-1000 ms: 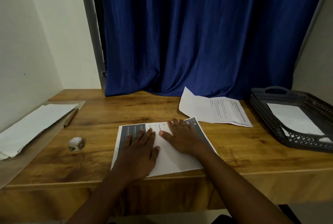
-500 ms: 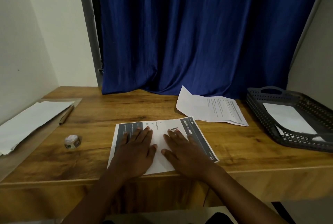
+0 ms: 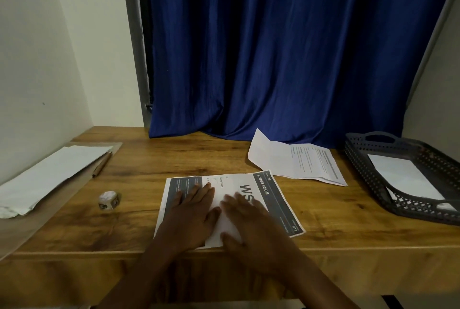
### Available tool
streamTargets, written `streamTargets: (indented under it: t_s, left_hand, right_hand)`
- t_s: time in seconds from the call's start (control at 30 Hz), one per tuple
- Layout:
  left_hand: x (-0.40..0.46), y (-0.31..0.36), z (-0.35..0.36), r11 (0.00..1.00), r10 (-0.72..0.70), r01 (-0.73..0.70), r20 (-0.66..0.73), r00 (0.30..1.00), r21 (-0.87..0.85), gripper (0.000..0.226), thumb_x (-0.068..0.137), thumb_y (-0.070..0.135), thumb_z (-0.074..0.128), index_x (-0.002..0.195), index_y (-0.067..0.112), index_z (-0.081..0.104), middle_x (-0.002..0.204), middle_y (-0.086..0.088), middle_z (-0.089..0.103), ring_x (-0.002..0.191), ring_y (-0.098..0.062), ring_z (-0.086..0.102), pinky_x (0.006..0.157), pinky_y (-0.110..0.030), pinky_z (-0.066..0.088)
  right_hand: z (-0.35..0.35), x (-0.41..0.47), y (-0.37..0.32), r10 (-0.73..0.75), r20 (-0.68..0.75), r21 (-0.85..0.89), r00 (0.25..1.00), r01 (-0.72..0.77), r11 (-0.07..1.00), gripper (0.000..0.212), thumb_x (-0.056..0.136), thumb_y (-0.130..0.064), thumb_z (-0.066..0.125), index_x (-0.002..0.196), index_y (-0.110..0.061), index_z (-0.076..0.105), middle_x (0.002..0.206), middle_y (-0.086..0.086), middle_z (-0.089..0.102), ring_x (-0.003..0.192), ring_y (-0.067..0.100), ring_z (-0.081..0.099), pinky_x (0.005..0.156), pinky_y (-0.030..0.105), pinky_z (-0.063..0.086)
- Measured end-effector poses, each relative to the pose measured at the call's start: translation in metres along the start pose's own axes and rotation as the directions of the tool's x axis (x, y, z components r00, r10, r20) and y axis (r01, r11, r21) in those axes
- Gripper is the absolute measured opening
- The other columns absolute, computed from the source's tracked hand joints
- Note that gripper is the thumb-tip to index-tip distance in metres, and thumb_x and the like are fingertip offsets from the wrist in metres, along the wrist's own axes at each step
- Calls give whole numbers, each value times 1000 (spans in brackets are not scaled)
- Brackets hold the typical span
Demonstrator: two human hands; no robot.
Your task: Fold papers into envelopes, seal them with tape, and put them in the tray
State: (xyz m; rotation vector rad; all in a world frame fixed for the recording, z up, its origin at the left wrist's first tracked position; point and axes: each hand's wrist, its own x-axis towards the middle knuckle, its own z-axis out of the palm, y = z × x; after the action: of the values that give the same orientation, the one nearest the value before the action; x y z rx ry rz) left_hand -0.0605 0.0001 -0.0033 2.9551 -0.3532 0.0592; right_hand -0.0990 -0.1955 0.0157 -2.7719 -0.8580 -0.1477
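Note:
A printed sheet (image 3: 273, 199) with dark bands lies flat at the wooden table's near edge. My left hand (image 3: 191, 216) presses flat on its left half, fingers straight. Beside it, my right hand (image 3: 251, 226) lies flat on the sheet's middle, slightly blurred. A small roll of tape (image 3: 109, 200) sits on the table left of the sheet. The dark plastic tray (image 3: 366, 174) stands at the right with white paper (image 3: 403, 176) lying in it. A second printed sheet (image 3: 298, 162), partly folded, lies behind the first.
White papers (image 3: 49, 174) are stacked on a lower side surface at the left, with a pen (image 3: 102, 168) beside them. A blue curtain (image 3: 273, 47) hangs behind the table. Walls close in on both sides.
My right hand has slid back toward me across the sheet, uncovering more of the print. The left hand stays pressed on the left half.

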Motion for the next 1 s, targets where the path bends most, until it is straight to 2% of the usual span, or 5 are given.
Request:
streamTargets:
  t_s: [0.13, 0.3, 0.43, 0.67, 1.0]
  left_hand:
    - [-6, 1, -13, 950, -74, 56, -48, 996, -309, 62, 107, 40, 33, 162, 25, 8, 169, 1, 12, 156, -16, 7, 125, -37, 5]
    - [-16, -7, -26, 571, -288, -66, -275, 918, -818, 48, 104, 11, 50, 148, 30, 41, 142, 17, 52, 126, 7, 51, 91, -8, 44]
    - [-29, -27, -41, 456, -422, -178, -388, 820, -872, 33, 102, 20, 54, 130, 36, 55, 122, 15, 67, 108, 13, 60, 89, -19, 47]
    - [-36, -70, -60, 228, -534, -163, -263, 803, -960, 28, 103, 37, 48, 127, 29, 59, 123, -1, 71, 117, -18, 65, 107, -46, 46]
    - [-9, -66, -38, 88, -467, 13, -30, 884, -996, 49, 106, 56, 15, 117, 32, 56, 117, -8, 70, 104, -23, 68, 100, -42, 44]
  right_hand:
    - [11, -2, -26, -49, 55, 5, 997, 49, 999, 91, 92, -56, 50, 160, -26, -3, 168, -6, -2, 150, 4, -10, 124, 36, -11]
    - [24, 1, -24, -70, 17, -149, 997, 72, 986, 84, 87, -71, 34, 158, -31, 16, 167, 2, 16, 154, 24, 13, 116, 52, -8]
    - [20, -9, -22, -38, -1, -175, 999, 37, 984, 64, 69, -71, 60, 124, -38, 60, 129, -8, 67, 119, 18, 65, 103, 46, 33]
    - [1, -29, -6, 82, -191, 257, 978, -31, 966, 31, 104, -46, 41, 133, -41, 53, 131, -34, 43, 121, -11, 37, 110, 10, 17]
    - [-12, -9, 24, 364, -102, 910, 926, -60, 410, 36, 82, -55, 65, 110, -33, 69, 101, -20, 75, 94, 2, 69, 70, 16, 53]
